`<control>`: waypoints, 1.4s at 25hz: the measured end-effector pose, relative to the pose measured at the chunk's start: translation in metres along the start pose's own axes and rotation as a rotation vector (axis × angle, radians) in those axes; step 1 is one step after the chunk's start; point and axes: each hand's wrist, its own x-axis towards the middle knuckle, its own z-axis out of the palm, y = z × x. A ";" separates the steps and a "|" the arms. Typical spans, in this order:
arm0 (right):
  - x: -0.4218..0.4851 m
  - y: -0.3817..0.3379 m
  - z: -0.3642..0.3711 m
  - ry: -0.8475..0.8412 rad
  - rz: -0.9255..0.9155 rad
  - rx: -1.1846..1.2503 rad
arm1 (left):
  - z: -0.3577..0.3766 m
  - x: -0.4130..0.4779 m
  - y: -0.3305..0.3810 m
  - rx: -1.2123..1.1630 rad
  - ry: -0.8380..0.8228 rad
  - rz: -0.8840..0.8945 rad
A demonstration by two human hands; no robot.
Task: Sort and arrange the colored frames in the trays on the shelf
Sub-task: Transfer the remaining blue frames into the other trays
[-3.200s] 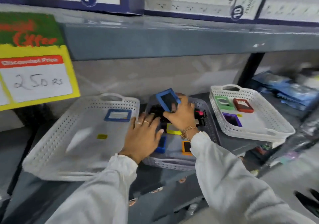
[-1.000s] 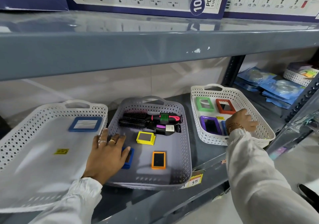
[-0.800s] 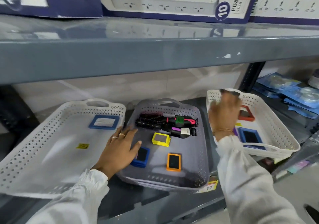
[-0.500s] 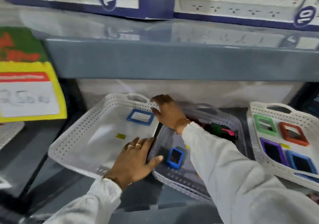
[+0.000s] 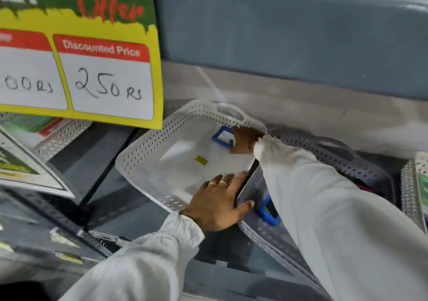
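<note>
A white perforated tray (image 5: 148, 152) lies on the shelf with a blue frame (image 5: 221, 136) at its far right corner. My right hand (image 5: 243, 139) reaches across and closes its fingers on that blue frame. My left hand (image 5: 220, 204) rests flat and open on the near right rim of the white tray, where it meets the grey tray (image 5: 259, 228). A second, smaller blue frame (image 5: 267, 211) lies in the grey tray, partly hidden by my right sleeve. A small yellow sticker (image 5: 201, 159) sits on the white tray's floor.
A yellow and green price sign (image 5: 92, 68) reading 250 Rs hangs at the left, over the shelf front. The grey upper shelf beam (image 5: 289, 34) spans above. Another white tray's edge (image 5: 414, 198) shows at the far right. More perforated baskets (image 5: 62, 133) stand at the left.
The view has swung left and closer. My right hand moved from the tray's rim down onto the blue frame in the white tray. My left hand stays on the trays' edges.
</note>
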 end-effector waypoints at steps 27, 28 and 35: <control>-0.302 0.187 0.000 1.133 0.879 0.814 | 0.045 0.054 0.178 0.236 -0.065 0.448; -0.315 0.200 0.006 1.135 0.951 0.794 | 0.052 0.057 0.191 0.228 -0.083 0.481; -0.373 0.261 0.052 0.652 1.418 0.555 | 0.078 0.066 0.218 0.152 -0.222 0.519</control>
